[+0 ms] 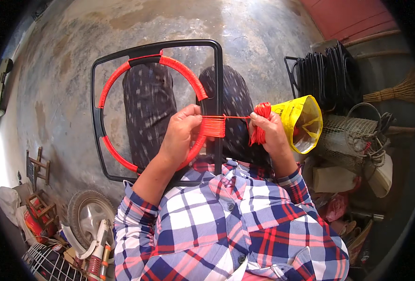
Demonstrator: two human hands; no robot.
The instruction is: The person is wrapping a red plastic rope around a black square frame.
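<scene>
Frame (pixel 218 70) with inner ring (pixel 187 72), held over the lap

Main piece: black, rectangular with rounded corners, tilted over the patterned trousers (pixel 146 110); ring set inside it. Red winding (pixel 115 80) covers the ring in sections, with bare black showing at the top and at the left.

Band (pixel 213 127): red cord in close parallel turns, spanning from the ring to the frame's right-hand bar.

Left hand (pixel 181 131): thumb and fingers closed about the ring at the band's left end, thumb uppermost; the fingers behind are partly hidden.

Right hand (pixel 273 133): thumb pressed toward the fingers, pinching a bundle (pixel 262 111) of looped red cord; loops stick out above and below the grip.

Strand (pixel 237 117): single, red, drawn straight between the right hand and the upper edge of the band.

Surroundings: yellow bag (pixel 289 114), mouth open, just beside the right hand; black metal frames (pixel 329 75), stacked, farther right; straw broom (pixel 397 91) and wire mesh (pixel 345 126) near them; spoked wheel (pixel 91 216) at lower left, on the concrete floor (pixel 259 47)
</scene>
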